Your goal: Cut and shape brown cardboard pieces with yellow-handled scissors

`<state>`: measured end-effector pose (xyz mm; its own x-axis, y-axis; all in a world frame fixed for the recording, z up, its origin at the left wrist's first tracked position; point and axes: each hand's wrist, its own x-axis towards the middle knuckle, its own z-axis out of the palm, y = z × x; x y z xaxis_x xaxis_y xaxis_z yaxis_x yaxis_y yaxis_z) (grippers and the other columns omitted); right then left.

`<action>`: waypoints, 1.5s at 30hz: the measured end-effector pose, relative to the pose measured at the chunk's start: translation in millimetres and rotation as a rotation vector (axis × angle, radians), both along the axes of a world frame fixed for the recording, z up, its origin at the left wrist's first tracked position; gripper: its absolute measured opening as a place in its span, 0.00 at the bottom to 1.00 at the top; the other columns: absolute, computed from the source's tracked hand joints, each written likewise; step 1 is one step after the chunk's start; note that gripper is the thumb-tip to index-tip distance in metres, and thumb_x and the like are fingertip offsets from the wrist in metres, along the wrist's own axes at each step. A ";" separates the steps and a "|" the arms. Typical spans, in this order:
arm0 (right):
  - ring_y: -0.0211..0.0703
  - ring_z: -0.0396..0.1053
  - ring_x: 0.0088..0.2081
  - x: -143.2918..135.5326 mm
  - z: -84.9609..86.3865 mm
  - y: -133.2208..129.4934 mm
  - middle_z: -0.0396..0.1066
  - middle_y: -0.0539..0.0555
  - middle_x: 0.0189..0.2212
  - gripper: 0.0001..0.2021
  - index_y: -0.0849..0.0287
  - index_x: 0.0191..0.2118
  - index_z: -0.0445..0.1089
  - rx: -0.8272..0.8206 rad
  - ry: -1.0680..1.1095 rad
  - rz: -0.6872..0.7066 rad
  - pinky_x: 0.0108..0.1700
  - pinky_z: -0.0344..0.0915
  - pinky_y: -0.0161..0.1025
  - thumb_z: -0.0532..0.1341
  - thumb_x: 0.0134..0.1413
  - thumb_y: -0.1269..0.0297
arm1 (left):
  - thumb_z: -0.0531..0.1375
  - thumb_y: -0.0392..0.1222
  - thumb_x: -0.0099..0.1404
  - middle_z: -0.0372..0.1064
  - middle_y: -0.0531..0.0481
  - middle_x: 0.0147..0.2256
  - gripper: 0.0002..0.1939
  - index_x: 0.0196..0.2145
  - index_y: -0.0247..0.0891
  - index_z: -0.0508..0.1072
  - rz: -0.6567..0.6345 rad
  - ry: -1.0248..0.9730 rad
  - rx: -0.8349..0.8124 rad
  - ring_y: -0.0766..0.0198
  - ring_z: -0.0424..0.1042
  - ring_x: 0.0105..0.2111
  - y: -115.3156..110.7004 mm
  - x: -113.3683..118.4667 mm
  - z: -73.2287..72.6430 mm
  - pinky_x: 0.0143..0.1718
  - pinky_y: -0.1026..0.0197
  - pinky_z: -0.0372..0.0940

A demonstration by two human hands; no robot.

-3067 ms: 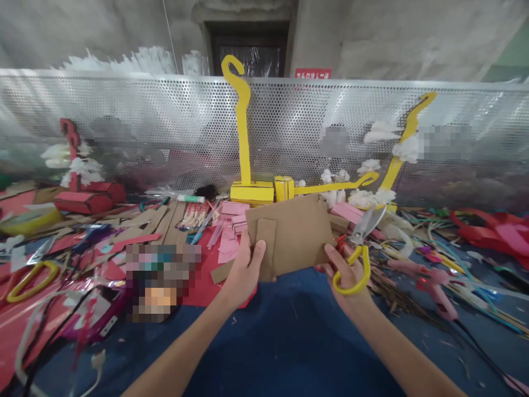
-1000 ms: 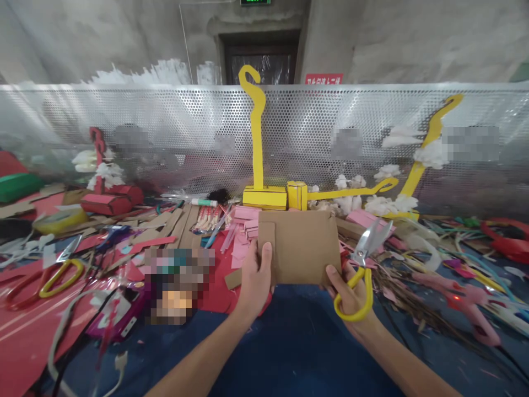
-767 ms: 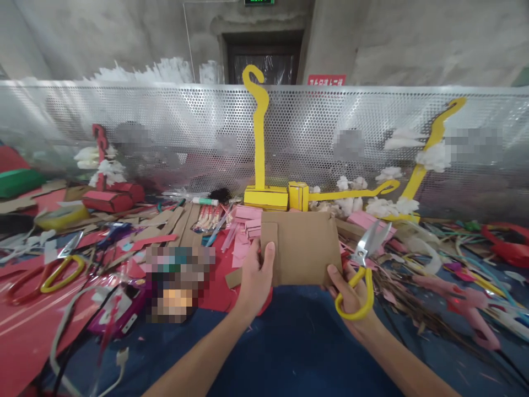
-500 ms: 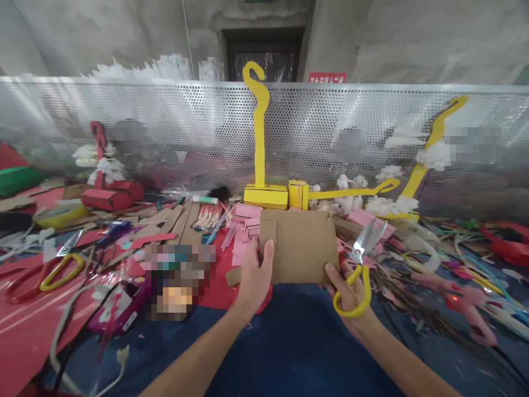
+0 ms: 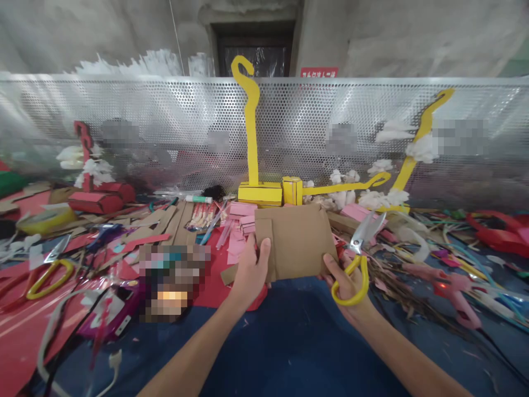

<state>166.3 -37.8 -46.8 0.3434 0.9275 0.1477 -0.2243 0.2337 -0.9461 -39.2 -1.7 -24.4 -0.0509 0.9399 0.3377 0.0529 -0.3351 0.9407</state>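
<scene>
A brown cardboard piece (image 5: 303,242) is held up in front of me, with a narrower strip of cardboard (image 5: 265,234) lying along its left side. My left hand (image 5: 252,270) grips the left edge, thumb on the near face and fingers behind. At the lower right corner my right hand (image 5: 345,284) pinches the same cardboard. Yellow-handled scissors (image 5: 359,248) also hang on the right hand, a loop around its fingers and the blades spread upward. Fingers behind the cardboard are hidden.
Behind stand a yellow hook-shaped paper model (image 5: 252,132) and a perforated metal screen (image 5: 173,138). A pink glue gun (image 5: 454,292) lies at right, other scissors (image 5: 52,275) at left. Pink paper pieces (image 5: 239,220) and cardboard scraps (image 5: 165,223) clutter the blue table (image 5: 273,342).
The view has shifted slightly, so the background sits further left. The cardboard tilts a little, its right side higher. Both hands keep their hold.
</scene>
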 end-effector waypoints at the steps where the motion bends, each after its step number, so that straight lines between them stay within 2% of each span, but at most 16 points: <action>1: 0.35 0.65 0.25 -0.6 -0.6 0.3 0.73 0.48 0.32 0.19 0.53 0.36 0.67 0.002 0.000 0.002 0.25 0.63 0.32 0.73 0.48 0.49 | 0.56 0.57 0.70 0.77 0.40 0.40 0.23 0.52 0.39 0.72 0.025 0.006 0.023 0.49 0.78 0.41 0.2 1.3 -0.9 0.44 0.50 0.73; 3: 0.35 0.65 0.24 -1.5 -2.0 1.3 0.72 0.48 0.31 0.20 0.53 0.37 0.67 0.002 0.004 0.010 0.25 0.63 0.33 0.73 0.47 0.48 | 0.54 0.56 0.72 0.75 0.39 0.48 0.22 0.54 0.39 0.70 0.046 0.027 0.053 0.49 0.74 0.50 1.1 3.2 -2.6 0.52 0.48 0.69; 5: 0.35 0.64 0.24 -1.9 -2.9 2.2 0.71 0.47 0.29 0.21 0.53 0.37 0.68 0.002 0.005 0.014 0.25 0.64 0.34 0.74 0.45 0.47 | 0.52 0.54 0.73 0.73 0.39 0.53 0.21 0.55 0.39 0.69 0.038 0.037 0.061 0.50 0.72 0.55 2.2 3.9 -3.8 0.56 0.49 0.66; 12: 0.34 0.62 0.21 -1.0 -2.8 1.7 0.67 0.45 0.24 0.20 0.53 0.33 0.65 0.016 -0.015 0.017 0.22 0.61 0.33 0.73 0.47 0.48 | 0.53 0.54 0.73 0.75 0.43 0.47 0.18 0.53 0.41 0.68 -0.032 -0.007 0.027 0.55 0.76 0.45 2.3 1.9 -2.2 0.45 0.54 0.71; 17: 0.34 0.62 0.20 -1.4 -2.2 2.0 0.62 0.43 0.21 0.21 0.53 0.32 0.65 0.020 -0.017 0.015 0.23 0.62 0.33 0.74 0.44 0.47 | 0.54 0.52 0.72 0.75 0.43 0.46 0.15 0.48 0.40 0.69 -0.012 0.002 0.076 0.55 0.75 0.45 2.1 2.6 -0.9 0.48 0.54 0.70; 22: 0.32 0.59 0.18 -3.6 -1.2 0.7 0.65 0.44 0.21 0.22 0.54 0.30 0.63 0.015 -0.019 0.009 0.20 0.57 0.32 0.74 0.45 0.47 | 0.54 0.53 0.72 0.76 0.44 0.43 0.17 0.51 0.40 0.69 -0.018 0.005 0.005 0.55 0.76 0.42 0.6 0.6 1.4 0.45 0.54 0.71; 27: 0.34 0.62 0.20 -4.0 -0.3 -0.4 0.67 0.46 0.24 0.21 0.54 0.33 0.65 0.009 -0.022 0.016 0.22 0.62 0.34 0.73 0.45 0.47 | 0.55 0.54 0.72 0.75 0.43 0.48 0.19 0.52 0.39 0.70 -0.055 -0.026 0.002 0.55 0.76 0.44 4.6 -3.0 1.3 0.45 0.55 0.70; 32: 0.35 0.64 0.21 -2.8 1.1 -1.5 0.70 0.47 0.25 0.21 0.54 0.34 0.66 0.004 -0.055 0.030 0.22 0.60 0.34 0.72 0.48 0.47 | 0.57 0.55 0.70 0.76 0.42 0.48 0.21 0.52 0.38 0.71 -0.062 -0.006 0.000 0.56 0.77 0.42 9.0 -5.6 0.5 0.42 0.56 0.71; 35: 0.35 0.63 0.21 -2.6 0.3 -1.4 0.70 0.47 0.25 0.20 0.54 0.35 0.66 0.014 -0.060 0.040 0.22 0.59 0.34 0.72 0.48 0.48 | 0.57 0.55 0.70 0.77 0.43 0.44 0.20 0.50 0.39 0.73 -0.057 -0.008 -0.018 0.55 0.77 0.42 10.0 -7.0 0.8 0.42 0.56 0.72; 41: 0.31 0.52 0.18 -1.8 -5.0 0.9 0.60 0.42 0.19 0.18 0.54 0.32 0.63 0.056 -0.045 0.066 0.24 0.61 0.35 0.71 0.52 0.49 | 0.59 0.56 0.67 0.79 0.44 0.40 0.21 0.49 0.38 0.76 -0.047 -0.011 -0.040 0.55 0.77 0.38 11.4 -8.3 0.8 0.37 0.58 0.72; 45: 0.31 0.53 0.19 -1.0 -6.9 1.6 0.61 0.42 0.21 0.18 0.53 0.34 0.64 0.068 -0.024 0.065 0.24 0.62 0.34 0.71 0.52 0.50 | 0.58 0.56 0.68 0.78 0.44 0.43 0.22 0.50 0.39 0.76 -0.036 -0.002 -0.028 0.55 0.77 0.41 10.2 -7.8 0.4 0.39 0.58 0.72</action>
<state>165.3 -36.1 -53.6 0.2779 0.9354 0.2186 -0.2188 0.2832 -0.9338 -47.0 8.5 -24.0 -0.0180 0.9501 0.3114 0.0392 -0.3106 0.9497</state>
